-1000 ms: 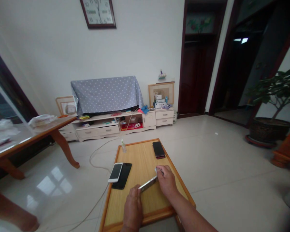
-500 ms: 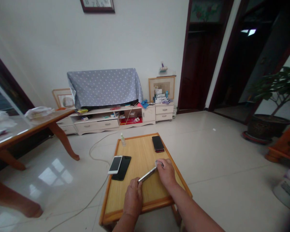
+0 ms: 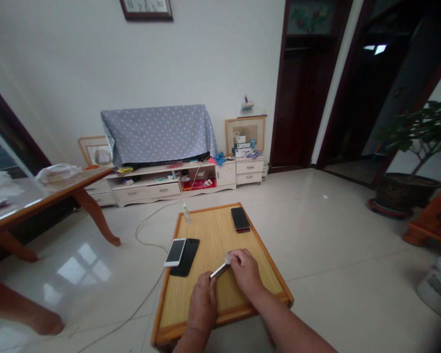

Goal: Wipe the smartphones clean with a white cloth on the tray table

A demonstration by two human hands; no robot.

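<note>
My left hand [image 3: 203,300] is closed round the near end of a phone [image 3: 219,271], which is tilted so that mostly its silver edge shows. A small whitish piece, perhaps a cloth or wipe [image 3: 228,258], is pinched in my right hand [image 3: 247,272] and pressed against the phone's far end. Left of my hands, a white phone [image 3: 175,252] with a dark screen lies partly over a black phone [image 3: 191,255]. A dark phone [image 3: 239,218] rests at the far right of the small wooden table [image 3: 213,225], on top of something with a reddish edge.
A small clear bottle [image 3: 187,214] stands at the table's far left corner. A pale cable [image 3: 137,230] runs over the floor on the left. A larger wooden table [image 3: 95,175] stands left, a low white cabinet [image 3: 143,193] ahead, and a potted plant [image 3: 407,189] right.
My right hand has slid left and slightly down along the phone's edge, bringing the whitish piece nearer my left hand. The left hand keeps its hold in about the same place.
</note>
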